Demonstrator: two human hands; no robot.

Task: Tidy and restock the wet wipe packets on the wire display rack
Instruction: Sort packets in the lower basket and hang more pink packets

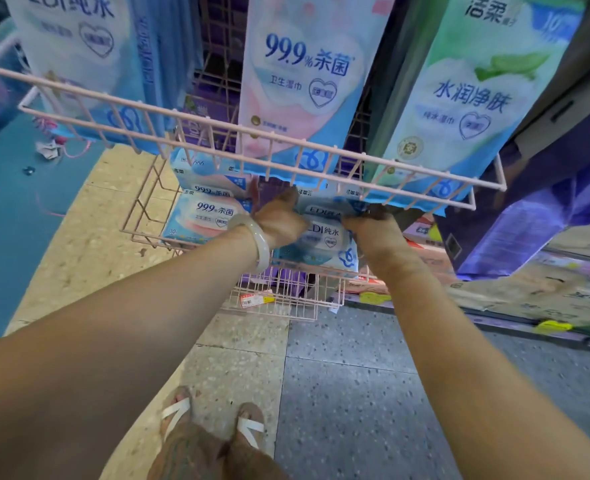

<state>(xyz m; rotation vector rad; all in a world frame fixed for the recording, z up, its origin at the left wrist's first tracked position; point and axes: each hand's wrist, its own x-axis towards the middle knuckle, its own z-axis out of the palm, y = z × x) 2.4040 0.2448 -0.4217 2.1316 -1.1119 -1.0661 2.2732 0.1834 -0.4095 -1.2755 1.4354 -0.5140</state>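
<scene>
A pink wire display rack (217,128) has an upper basket holding three tall wet wipe packets: a blue one (79,46), a pink "99.9%" one (304,81) and a green one (477,91). In the lower basket (148,237), my left hand (279,221) and my right hand (373,233) both grip a stack of blue-and-white wipe packets (324,237), one hand on each side. A pale bangle sits on my left wrist. To the left of the held stack lie pink "99.9%" packets (207,216). My fingertips are hidden behind the packets.
A lowest wire shelf (279,299) carries a price label. Purple cartons (546,209) and flattened cardboard (529,296) lie to the right. A blue surface (9,202) stands at the left. My sandalled feet are on the speckled floor tiles (338,393).
</scene>
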